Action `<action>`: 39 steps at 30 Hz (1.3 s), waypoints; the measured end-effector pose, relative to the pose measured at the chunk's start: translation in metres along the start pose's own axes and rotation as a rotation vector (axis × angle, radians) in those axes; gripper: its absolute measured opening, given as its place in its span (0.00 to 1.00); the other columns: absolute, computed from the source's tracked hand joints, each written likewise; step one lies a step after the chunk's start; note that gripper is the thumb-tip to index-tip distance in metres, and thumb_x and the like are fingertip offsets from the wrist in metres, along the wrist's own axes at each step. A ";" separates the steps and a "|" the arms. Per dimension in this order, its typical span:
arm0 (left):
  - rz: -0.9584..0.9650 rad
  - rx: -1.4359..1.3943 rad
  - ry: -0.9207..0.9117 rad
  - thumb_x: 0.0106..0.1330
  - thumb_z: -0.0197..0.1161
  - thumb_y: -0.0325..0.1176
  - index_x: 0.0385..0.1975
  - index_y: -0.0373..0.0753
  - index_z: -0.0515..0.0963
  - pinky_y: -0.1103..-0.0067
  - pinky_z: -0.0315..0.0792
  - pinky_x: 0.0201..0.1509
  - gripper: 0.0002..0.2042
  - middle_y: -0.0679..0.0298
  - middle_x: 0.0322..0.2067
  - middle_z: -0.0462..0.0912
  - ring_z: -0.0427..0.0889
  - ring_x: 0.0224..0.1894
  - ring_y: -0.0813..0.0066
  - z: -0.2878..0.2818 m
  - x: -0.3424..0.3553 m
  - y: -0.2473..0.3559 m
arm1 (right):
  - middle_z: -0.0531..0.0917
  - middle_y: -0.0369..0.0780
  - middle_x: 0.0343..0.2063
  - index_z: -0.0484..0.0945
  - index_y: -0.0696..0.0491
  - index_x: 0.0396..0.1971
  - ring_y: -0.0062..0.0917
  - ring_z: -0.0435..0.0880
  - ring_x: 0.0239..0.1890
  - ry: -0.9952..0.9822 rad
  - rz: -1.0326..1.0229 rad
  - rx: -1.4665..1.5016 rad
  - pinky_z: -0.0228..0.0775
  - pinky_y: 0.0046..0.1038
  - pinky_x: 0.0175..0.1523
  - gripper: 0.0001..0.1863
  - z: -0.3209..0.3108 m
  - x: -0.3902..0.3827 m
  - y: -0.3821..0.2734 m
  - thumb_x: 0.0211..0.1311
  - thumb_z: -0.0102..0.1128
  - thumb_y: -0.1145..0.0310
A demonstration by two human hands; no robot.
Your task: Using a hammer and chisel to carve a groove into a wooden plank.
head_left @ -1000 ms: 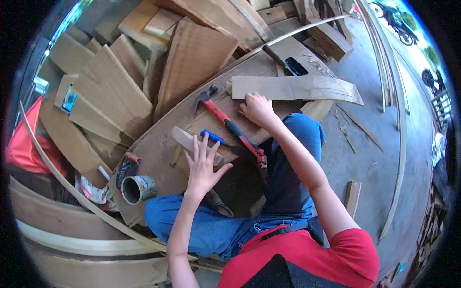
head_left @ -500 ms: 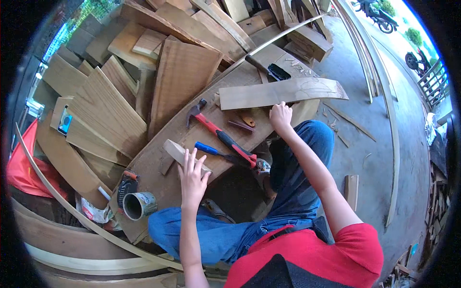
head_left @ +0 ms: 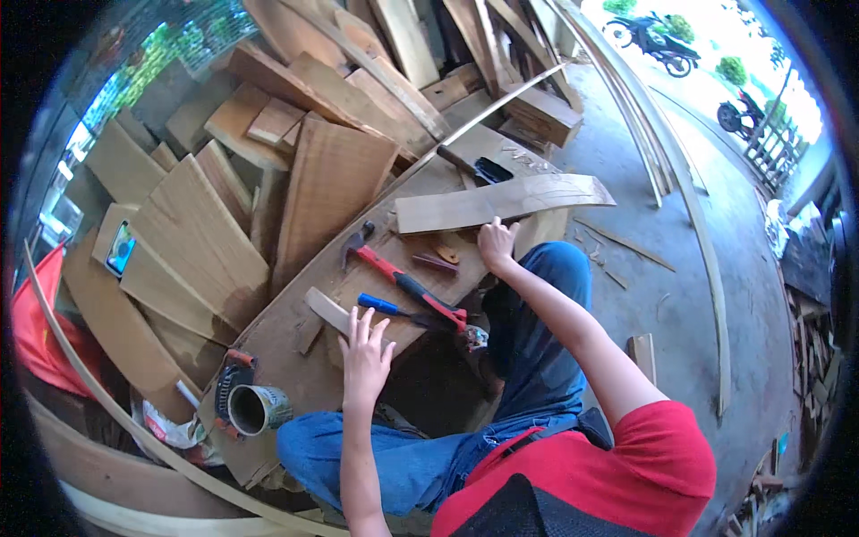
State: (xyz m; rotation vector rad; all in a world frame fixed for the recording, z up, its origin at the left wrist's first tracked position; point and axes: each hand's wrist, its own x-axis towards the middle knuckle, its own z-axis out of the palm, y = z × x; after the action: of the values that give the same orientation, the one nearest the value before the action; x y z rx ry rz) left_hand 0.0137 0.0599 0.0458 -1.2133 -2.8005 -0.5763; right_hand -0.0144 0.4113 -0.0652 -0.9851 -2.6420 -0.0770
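Note:
My left hand (head_left: 364,360) has its fingers spread over the near end of a small pale wooden block (head_left: 327,310), which lies on the workbench board (head_left: 277,313). Near the front edge of a long, slightly curved board (head_left: 483,204), my right hand (head_left: 497,245) is closed, its fingertips at that edge. Between my hands lie a claw hammer (head_left: 403,283) with a red and black handle and a blue-handled tool (head_left: 379,304), its far part under the hammer's handle. Beside the curved board are a dark reddish piece (head_left: 435,262) and a small orange-brown piece (head_left: 446,253).
A black-handled brush-like tool (head_left: 491,170) lies behind the curved board. At the bench's near left stand a tin can (head_left: 258,410) and a dark tool with orange ends (head_left: 234,380). Stacked planks (head_left: 331,183) fill the left and back. Long strips (head_left: 689,197) lie on the right floor.
The whole view has tilted and shifted slightly. My left hand stays spread at the block, my right at the curved board's front edge; the tools keep their places.

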 end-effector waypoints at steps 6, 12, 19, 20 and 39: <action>-0.011 0.011 -0.032 0.57 0.58 0.33 0.49 0.40 0.70 0.51 0.51 0.61 0.19 0.59 0.57 0.61 0.50 0.65 0.59 -0.007 0.004 0.007 | 0.79 0.45 0.26 0.80 0.55 0.19 0.35 0.81 0.28 0.033 0.028 0.134 0.55 0.45 0.48 0.08 -0.014 0.007 0.003 0.43 0.58 0.66; -0.002 0.010 -0.042 0.56 0.59 0.34 0.49 0.41 0.69 0.51 0.51 0.61 0.19 0.60 0.57 0.61 0.49 0.65 0.59 -0.006 -0.001 0.007 | 0.80 0.48 0.22 0.78 0.60 0.16 0.40 0.80 0.27 -0.087 0.038 0.364 0.62 0.44 0.37 0.15 -0.056 -0.022 0.005 0.35 0.61 0.61; 0.000 0.039 -0.061 0.57 0.58 0.35 0.48 0.40 0.69 0.53 0.51 0.61 0.18 0.59 0.57 0.61 0.49 0.65 0.58 -0.007 0.002 0.011 | 0.77 0.50 0.19 0.75 0.61 0.13 0.44 0.77 0.26 -0.045 -0.092 0.496 0.64 0.40 0.33 0.17 -0.133 -0.075 0.014 0.36 0.58 0.59; -0.006 0.032 -0.054 0.57 0.58 0.35 0.48 0.40 0.69 0.53 0.52 0.61 0.18 0.59 0.56 0.61 0.48 0.65 0.58 -0.007 0.001 0.010 | 0.76 0.50 0.18 0.74 0.61 0.12 0.43 0.77 0.25 -0.040 -0.111 0.518 0.64 0.41 0.32 0.18 -0.145 -0.080 0.014 0.37 0.58 0.58; -0.411 -0.314 0.305 0.53 0.60 0.30 0.63 0.39 0.41 0.62 0.48 0.65 0.40 0.35 0.61 0.35 0.44 0.63 0.39 0.018 0.005 0.005 | 0.76 0.35 0.17 0.77 0.60 0.20 0.12 0.68 0.16 -0.531 0.219 1.623 0.58 0.15 0.21 0.12 -0.235 -0.100 0.033 0.53 0.58 0.65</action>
State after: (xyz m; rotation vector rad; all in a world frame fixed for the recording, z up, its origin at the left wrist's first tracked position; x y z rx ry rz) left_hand 0.0159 0.0723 0.0313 -0.5024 -2.7609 -1.1504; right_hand 0.1427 0.3358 0.1242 -0.5968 -1.8122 2.1398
